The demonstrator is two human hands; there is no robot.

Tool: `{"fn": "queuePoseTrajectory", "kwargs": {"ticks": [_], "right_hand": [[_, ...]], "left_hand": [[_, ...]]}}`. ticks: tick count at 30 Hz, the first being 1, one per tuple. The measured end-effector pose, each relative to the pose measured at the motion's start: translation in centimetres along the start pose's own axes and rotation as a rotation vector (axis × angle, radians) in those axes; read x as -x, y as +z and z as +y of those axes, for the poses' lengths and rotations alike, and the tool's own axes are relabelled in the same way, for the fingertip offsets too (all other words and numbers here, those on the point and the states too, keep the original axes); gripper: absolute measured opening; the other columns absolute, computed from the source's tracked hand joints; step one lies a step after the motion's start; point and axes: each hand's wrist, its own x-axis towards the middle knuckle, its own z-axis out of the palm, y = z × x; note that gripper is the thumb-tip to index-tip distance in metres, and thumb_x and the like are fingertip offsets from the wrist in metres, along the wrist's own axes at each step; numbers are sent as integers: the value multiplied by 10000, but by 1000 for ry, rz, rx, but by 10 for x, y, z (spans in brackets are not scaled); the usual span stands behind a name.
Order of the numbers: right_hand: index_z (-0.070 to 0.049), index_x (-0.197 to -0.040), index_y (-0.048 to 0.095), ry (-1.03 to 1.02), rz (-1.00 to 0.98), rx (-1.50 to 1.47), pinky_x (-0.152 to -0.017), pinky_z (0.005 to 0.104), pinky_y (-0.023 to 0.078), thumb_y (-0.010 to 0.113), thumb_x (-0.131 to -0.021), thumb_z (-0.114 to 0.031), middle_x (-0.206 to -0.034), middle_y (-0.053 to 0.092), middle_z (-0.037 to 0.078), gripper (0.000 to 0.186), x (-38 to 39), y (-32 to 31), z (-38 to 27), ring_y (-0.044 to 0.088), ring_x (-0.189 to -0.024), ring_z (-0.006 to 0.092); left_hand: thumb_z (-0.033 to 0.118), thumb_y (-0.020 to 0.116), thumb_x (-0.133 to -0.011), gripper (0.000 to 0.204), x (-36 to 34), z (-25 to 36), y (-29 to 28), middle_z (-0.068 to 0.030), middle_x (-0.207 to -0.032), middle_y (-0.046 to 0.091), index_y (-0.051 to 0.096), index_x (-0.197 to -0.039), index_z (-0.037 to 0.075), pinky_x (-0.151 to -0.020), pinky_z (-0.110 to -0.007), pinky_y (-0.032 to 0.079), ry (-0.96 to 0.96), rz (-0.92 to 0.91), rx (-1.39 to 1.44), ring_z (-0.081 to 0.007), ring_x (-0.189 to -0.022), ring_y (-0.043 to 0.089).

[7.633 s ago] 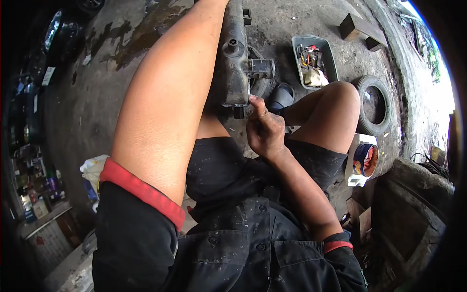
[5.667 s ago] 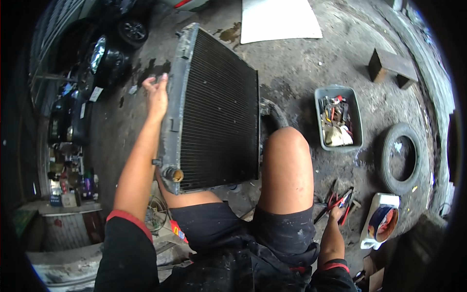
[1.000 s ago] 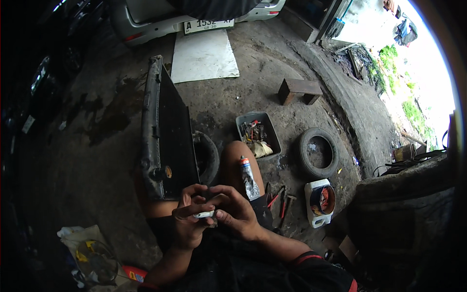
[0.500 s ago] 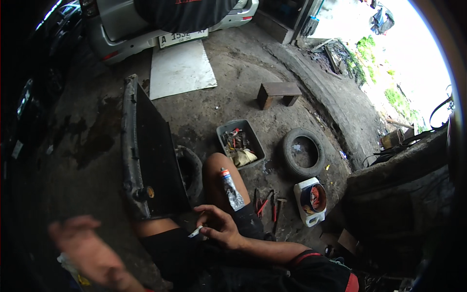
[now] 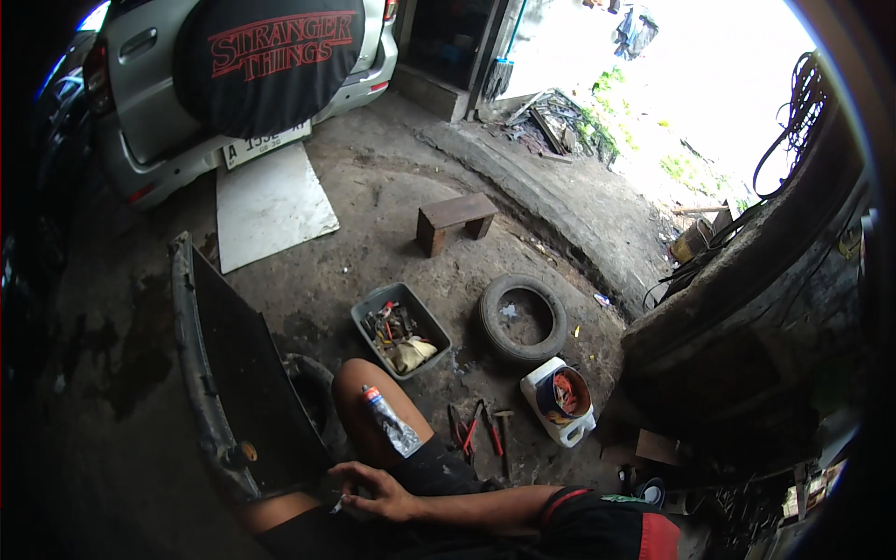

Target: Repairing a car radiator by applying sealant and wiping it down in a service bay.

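At 11 o'clock from the worker's right hand, a silver vehicle is filling the far corner, its rear wheel wearing a black cover. A white sheet is lying just behind it. A dark radiator is standing on edge between 10 and 11 o'clock, its near end by the left thigh. A bare tyre is lying flat at 1 o'clock, with a wooden bench standing beyond. A grey tub is holding jumbled tools at 12 o'clock; a cut white jug is sitting at 2, near red-handled pliers and a hammer.

The right hand is curling loosely, fingers half bent, and is apparently pinching a small item. The left hand is not showing, so its state is impossible to tell. A silver tube is lying on the right thigh, just above the hand. Smallest of all, a white piece, its kind unclear, is poking out at 8 o'clock from the fingertips. A light, steady pinch is probably serving best here, while the loose tube is likely depending on a level, quiet knee.
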Motion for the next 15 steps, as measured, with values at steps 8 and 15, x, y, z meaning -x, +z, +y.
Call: {"fn": "queuePoseTrajectory", "kwargs": {"ticks": [8,15], "right_hand": [[-20,-1351,429,-6,6,-66,-831,256,457,632,-884,-41,-879,563,15,509,-2,3,1,557,-860,81],[-20,-1379,395,5,5,-51,-847,261,463,627,-873,-11,-922,555,25,557,-7,2,3,560,-881,88]], "left_hand": [[644,714,-698,1082,-25,-7,11,-98,-1284,428,239,-1467,49,-944,-374,354,52,-44,224,-244,-1163,422],[645,707,-706,1064,-41,2,6,-93,-1289,426,245,-1464,57,-946,-375,351,55,-84,369,-245,-1168,418]]}}
